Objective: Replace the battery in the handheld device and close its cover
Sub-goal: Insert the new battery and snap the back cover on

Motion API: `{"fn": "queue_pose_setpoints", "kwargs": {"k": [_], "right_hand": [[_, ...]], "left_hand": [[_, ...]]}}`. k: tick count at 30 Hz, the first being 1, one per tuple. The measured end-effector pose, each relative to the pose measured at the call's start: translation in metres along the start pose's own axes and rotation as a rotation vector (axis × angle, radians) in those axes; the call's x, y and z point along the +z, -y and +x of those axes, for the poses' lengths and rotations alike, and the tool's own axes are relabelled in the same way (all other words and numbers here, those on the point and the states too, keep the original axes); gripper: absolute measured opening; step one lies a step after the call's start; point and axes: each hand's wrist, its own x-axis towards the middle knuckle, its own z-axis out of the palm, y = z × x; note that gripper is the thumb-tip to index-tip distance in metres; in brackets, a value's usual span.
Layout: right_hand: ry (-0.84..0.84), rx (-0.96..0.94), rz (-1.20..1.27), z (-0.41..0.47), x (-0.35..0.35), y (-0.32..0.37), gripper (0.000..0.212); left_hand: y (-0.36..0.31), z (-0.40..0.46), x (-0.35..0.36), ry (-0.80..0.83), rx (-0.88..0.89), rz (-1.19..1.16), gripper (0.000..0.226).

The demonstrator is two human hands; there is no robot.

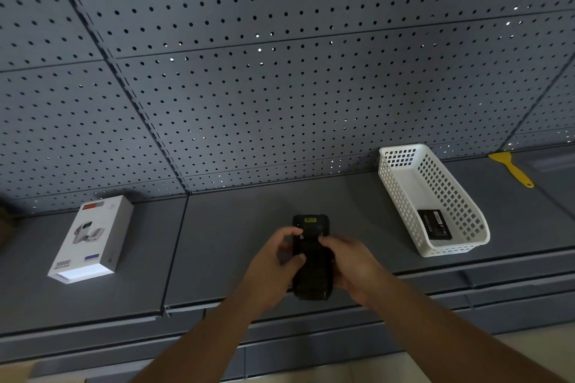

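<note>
Nearest to us, our two bare forearms reach forward and meet over the front edge of a grey metal shelf [224, 233]. Our left hand [273, 261] and right hand [348, 261] both close around a black handheld device [311, 258], which lies lengthwise between them with its back side up; the left grip holds it from the left side with the thumb laid across its back, and the right grip wraps its right side, fingertips pressing on the upper part of the back. A small yellow label shows at the far end of the device, just beyond our fingers. We cannot tell whether the cover is fully seated, since the hands hide much of it. Well off to the left of the left grip, a white product box [93, 236] lies flat on the shelf. To the right of the right grip and a little farther away sits a white plastic basket [401, 193] with perforated walls, and inside it, near its closer end, lies a flat black battery [435, 224]. Farther still, beyond the basket to the right, a yellow scraper [511, 168] rests on the shelf. Behind everything rises a grey pegboard wall [280, 71].
</note>
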Motion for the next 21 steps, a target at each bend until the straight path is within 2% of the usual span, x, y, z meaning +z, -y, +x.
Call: {"fn": "queue_pose_setpoints", "kwargs": {"k": [13,21], "right_hand": [[-0.094,0.040,-0.042,-0.0028,0.0025,0.0006,0.028],[-0.077,0.052,-0.033,-0.0071,0.0016,-0.0013,0.029]], "left_hand": [[-0.0037,-0.0047,-0.0011,0.088,0.002,0.024,0.039],[-0.0035,-0.0082,-0.0003,0.094,0.008,0.047,0.037]]}}
